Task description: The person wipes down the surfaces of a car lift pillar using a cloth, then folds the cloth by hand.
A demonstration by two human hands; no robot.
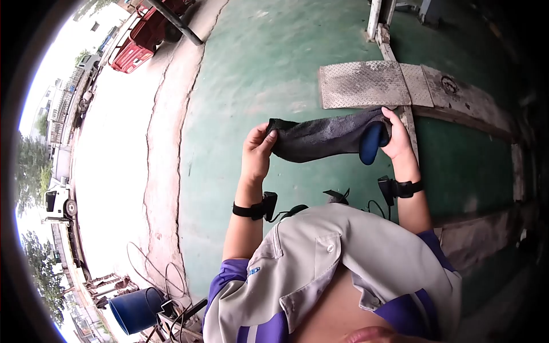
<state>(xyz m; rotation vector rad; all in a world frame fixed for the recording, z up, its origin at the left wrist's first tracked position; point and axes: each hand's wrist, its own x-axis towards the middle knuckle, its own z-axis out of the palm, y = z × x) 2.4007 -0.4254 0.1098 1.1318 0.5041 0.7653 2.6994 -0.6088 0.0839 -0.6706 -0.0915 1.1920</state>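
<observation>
A dark grey cloth (326,137) is stretched almost level in front of my chest, above the green floor. My left hand (258,147) pinches its left end, thumb on the near side. At the other end my right hand (397,136) grips the cloth, with the thumb near its top edge. A blue rounded flap (370,144) hangs down beside my right fingers; whether it is part of the cloth or a separate piece I cannot tell. Each wrist wears a black strap with a small device.
A metal ramp plate (363,84) of a vehicle lift lies beyond my right hand, with a post (374,20) behind it. A blue barrel (136,310) and tangled cables stand at lower left. A red cargo vehicle (140,43) is parked at upper left.
</observation>
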